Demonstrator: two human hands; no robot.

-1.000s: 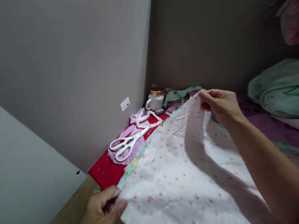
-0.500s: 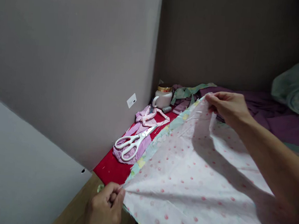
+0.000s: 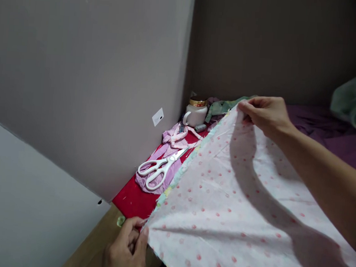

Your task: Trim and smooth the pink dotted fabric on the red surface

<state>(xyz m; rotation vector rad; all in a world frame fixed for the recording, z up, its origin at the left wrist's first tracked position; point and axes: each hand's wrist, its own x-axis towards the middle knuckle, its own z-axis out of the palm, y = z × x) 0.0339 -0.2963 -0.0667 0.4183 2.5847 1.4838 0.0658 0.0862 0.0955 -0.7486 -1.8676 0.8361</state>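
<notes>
Your broad white fabric with pink dots [image 3: 222, 194] filled the right foreground, its long edge drawn fairly straight over a pale green-and-yellow layer [image 3: 161, 199], probably so that both edges lined up. The flat red cloth surface [image 3: 138, 200] beside it bore crumpled mauve scraps [image 3: 175, 171] and, on them, white-handled metal scissors [image 3: 171, 159], apparently set clear of the fabric yet within reach. Your right hand [image 3: 267, 116], fingertips closed, pinched that edge's far end; your left hand [image 3: 129, 247] pinched its near end between thumb and fingers.
</notes>
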